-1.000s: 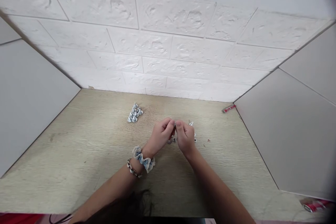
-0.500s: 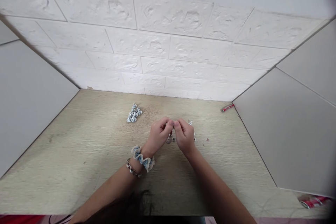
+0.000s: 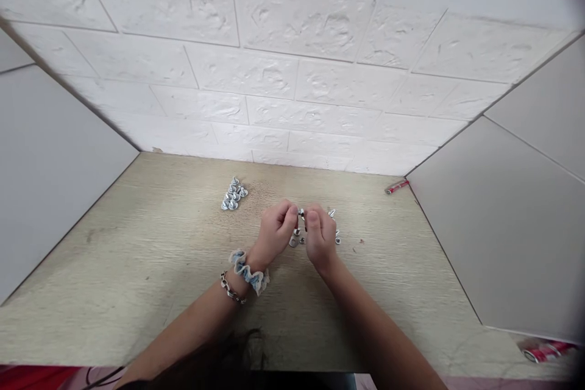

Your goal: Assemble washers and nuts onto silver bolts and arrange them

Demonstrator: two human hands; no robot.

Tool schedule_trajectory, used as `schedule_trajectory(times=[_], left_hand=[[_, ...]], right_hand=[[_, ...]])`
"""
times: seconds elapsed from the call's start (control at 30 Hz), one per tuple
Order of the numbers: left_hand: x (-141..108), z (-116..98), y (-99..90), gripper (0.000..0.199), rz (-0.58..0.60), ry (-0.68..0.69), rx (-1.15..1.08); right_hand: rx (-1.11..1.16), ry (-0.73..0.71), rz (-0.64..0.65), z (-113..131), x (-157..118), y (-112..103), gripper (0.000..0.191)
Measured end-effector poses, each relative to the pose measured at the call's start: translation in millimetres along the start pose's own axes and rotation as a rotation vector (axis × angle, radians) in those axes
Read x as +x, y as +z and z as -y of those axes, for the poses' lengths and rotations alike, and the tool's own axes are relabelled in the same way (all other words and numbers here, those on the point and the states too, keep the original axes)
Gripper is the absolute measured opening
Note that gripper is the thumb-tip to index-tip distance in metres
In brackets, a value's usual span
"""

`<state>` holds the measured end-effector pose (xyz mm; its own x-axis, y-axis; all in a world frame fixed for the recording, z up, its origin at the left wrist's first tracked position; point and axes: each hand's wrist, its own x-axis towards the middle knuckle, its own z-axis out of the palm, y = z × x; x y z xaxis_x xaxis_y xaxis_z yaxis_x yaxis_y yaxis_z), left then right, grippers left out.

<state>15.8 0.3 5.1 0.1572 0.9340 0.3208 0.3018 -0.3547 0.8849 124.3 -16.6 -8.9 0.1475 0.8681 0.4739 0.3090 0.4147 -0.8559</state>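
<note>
My left hand (image 3: pixel 278 226) and my right hand (image 3: pixel 321 234) are held close together, fingers curled and thumbs on top. A small shiny metal bolt (image 3: pixel 301 214) spans the narrow gap between their fingertips, pinched from both sides; its ends are hidden by the fingers. On the table below lie a flat washer (image 3: pixel 293 243) and a small nut (image 3: pixel 302 241). Beyond my right hand are another bolt (image 3: pixel 332 214) and a nut (image 3: pixel 338 241), with other small metal parts partly covered by the hands.
A cluster of several bolts with washers (image 3: pixel 234 195) stands to the left on the wooden table (image 3: pixel 183 244). A red tube-like piece (image 3: pixel 397 187) lies in the back right corner, a red wrapper-like object (image 3: pixel 547 351) at front right. White brick-patterned wall (image 3: pixel 274 76) and grey side panels enclose the table.
My hands have drawn slightly apart, and the metal bolt between the fingertips now shows. My right thumb has shifted a little right. The bolt cluster stays put.
</note>
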Motion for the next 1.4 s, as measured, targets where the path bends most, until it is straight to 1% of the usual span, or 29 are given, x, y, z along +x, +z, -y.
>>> schedule_trajectory(times=[0.1,0.27,0.33,0.4,0.5,0.57,0.63,0.8,0.97,1.1,1.2,1.27,1.33,1.4], left_hand=[[-2.9,-0.4,2.0,0.034,0.053,0.045,0.017],[-5.2,-0.3,6.6,0.033,0.118,0.076,-0.007],[-4.8,0.2,7.4,0.033,0.123,0.074,-0.001],[-4.2,0.5,7.6,0.034,0.121,0.076,0.01],[-4.2,0.4,7.4,0.035,0.098,0.074,0.022],[-4.6,0.0,7.4,0.035,0.077,0.071,0.022],[-4.9,-0.1,7.5,0.036,0.057,0.069,0.019],[-3.7,0.7,6.9,0.038,0.03,0.036,0.044],[-2.9,2.6,6.2,0.038,0.043,0.068,0.085],[-3.6,3.5,4.4,0.036,0.058,0.1,0.111],[-4.4,3.6,2.8,0.031,0.051,0.129,0.128],[-4.8,3.6,2.1,0.028,0.04,0.141,0.134],[-4.9,4.1,1.9,0.028,0.028,0.147,0.158],[-4.9,5.1,2.0,0.03,0.028,0.152,0.186]], right_hand=[[-0.006,0.026,-0.028,1.2,0.3,-0.4,0.039],[-0.002,0.1,-0.027,0.5,1.3,-2.0,0.042],[-0.043,0.095,-0.038,1.5,1.6,-2.4,0.042],[-0.096,0.047,-0.054,3.0,1.5,-2.1,0.04],[-0.151,-0.071,-0.069,3.9,0.1,-0.9,0.031],[-0.173,-0.138,-0.063,2.8,-0.8,-0.2,0.025],[-0.192,-0.174,-0.049,1.0,-1.0,0.0,0.02],[-0.19,-0.16,-0.005,-1.8,0.5,-0.8,0.014],[-0.188,-0.155,-0.014,-2.9,-0.2,-0.3,0.013],[-0.182,-0.132,-0.045,-4.2,-2.4,-0.7,0.017],[-0.168,-0.122,0.008,-4.6,-3.3,-2.1,0.026],[-0.198,-0.118,0.047,-4.6,-3.4,-3.0,0.032],[-0.249,-0.119,0.053,-4.5,-3.3,-3.5,0.032],[-0.289,-0.145,0.049,-4.2,-3.0,-3.6,0.025]])
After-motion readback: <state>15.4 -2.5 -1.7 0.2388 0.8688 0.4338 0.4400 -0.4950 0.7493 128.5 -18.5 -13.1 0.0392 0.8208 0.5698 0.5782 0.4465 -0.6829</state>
